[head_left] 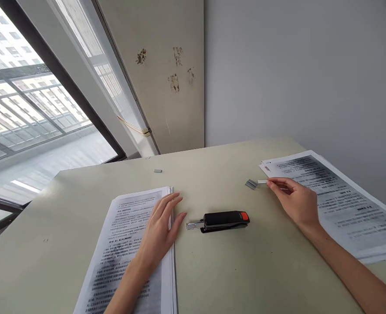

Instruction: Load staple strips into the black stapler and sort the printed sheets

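Observation:
A small strip of staples (262, 182) is pinched between the thumb and fingers of my right hand (296, 200). Just left of it, more grey staple strips (251, 184) lie on the table. My left hand (162, 224) rests on the left paper stack (130, 244), fingers spread, holding nothing. Between my hands lies a black stapler (225, 220) with an orange-red patch at its right end. Its metal tray (194, 225) sticks out to the left, close to my left thumb; whether staples are in it I cannot tell.
Another printed paper stack (336, 196) lies at the right, under and beyond my right hand. One more staple strip (158, 171) sits near the far table edge. A grey wall (294, 74) and a stained cream panel (167, 109) stand behind the table (219, 274); windows are at left.

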`<state>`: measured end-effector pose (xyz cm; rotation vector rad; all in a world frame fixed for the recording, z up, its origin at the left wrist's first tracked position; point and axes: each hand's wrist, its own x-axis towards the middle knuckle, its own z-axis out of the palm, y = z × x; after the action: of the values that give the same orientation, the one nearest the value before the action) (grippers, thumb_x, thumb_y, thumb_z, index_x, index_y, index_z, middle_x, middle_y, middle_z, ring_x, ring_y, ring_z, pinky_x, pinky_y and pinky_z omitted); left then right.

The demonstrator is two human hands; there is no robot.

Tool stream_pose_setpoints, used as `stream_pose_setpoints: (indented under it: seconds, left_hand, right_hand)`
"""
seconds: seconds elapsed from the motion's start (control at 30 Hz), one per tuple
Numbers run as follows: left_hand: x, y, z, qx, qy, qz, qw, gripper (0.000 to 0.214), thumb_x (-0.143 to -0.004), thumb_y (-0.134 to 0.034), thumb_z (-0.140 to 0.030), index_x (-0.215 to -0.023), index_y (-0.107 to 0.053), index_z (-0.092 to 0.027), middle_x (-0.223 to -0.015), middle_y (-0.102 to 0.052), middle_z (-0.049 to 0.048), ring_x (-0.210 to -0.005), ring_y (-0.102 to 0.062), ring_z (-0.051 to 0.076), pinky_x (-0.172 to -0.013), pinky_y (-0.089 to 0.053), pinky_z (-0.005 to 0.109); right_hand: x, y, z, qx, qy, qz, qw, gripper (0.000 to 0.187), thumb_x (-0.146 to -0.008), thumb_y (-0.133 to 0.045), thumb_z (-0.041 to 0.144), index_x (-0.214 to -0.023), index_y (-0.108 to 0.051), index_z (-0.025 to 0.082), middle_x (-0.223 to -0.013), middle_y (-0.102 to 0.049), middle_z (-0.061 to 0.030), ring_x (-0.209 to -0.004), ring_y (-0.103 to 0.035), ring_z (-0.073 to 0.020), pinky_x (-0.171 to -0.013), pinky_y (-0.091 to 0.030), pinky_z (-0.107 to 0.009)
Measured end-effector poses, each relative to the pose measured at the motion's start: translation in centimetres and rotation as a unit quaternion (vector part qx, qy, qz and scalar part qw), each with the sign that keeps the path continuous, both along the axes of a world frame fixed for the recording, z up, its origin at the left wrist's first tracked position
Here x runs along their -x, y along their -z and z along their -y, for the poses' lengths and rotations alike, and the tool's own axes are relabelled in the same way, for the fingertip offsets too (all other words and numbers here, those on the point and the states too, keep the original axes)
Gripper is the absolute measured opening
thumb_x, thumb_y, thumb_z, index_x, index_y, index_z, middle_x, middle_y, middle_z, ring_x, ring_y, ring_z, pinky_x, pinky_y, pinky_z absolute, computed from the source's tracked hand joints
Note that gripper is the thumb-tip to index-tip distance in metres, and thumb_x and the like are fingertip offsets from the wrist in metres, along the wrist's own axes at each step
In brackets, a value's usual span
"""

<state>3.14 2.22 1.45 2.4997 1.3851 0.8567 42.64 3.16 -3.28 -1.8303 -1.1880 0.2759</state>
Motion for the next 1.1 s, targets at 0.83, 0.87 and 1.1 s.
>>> stream_pose_setpoints:
  seconds: [0.83,0.87,1.1]
  left_hand:
    - [1.3,1.4,0.4,0.022,0.0,0.005,1.0,0.027,-0.108,-0.055,-0.029,-0.133,-0.062,-0.027,-0.137,-0.067,0.0073,-0.133,-0.06,0.027,-0.112,-0.053,0.049]
    - [1.3,1.4,0.4,0.022,0.002,0.003,1.0,0.026,-0.108,-0.055,-0.029,-0.133,-0.062,-0.027,-0.137,-0.067,0.0071,-0.133,-0.059,0.027,-0.112,-0.053,0.049]
    - [1.2,1.5,0.4,0.026,0.0,-0.003,1.0,0.023,-0.107,-0.054,-0.026,-0.127,-0.066,-0.028,-0.135,-0.068,0.0063,-0.133,-0.057,0.027,-0.111,-0.052,0.049]
  right_hand:
    - [1.8,-1.1,1.6,-0.023,-0.033,0.203,0.978,0.028,-0.101,-0.058,0.047,-0.101,-0.074,0.025,-0.091,-0.083,-0.0042,-0.066,-0.07,-0.0218,-0.057,-0.046,-0.031]
    - [2.3,-1.4,1.8,-0.029,-0.067,0.172,0.982,0.029,-0.102,-0.057,0.049,-0.1,-0.074,0.025,-0.091,-0.083,-0.0043,-0.063,-0.068,-0.0203,-0.057,-0.048,-0.031]
    - [5.7,-2.1,3.5,0.047,-0.341,-0.016,0.939,0.032,-0.108,-0.051,0.052,-0.11,-0.071,0.027,-0.106,-0.078,-0.006,-0.082,-0.074,-0.0211,-0.063,-0.057,-0.029]
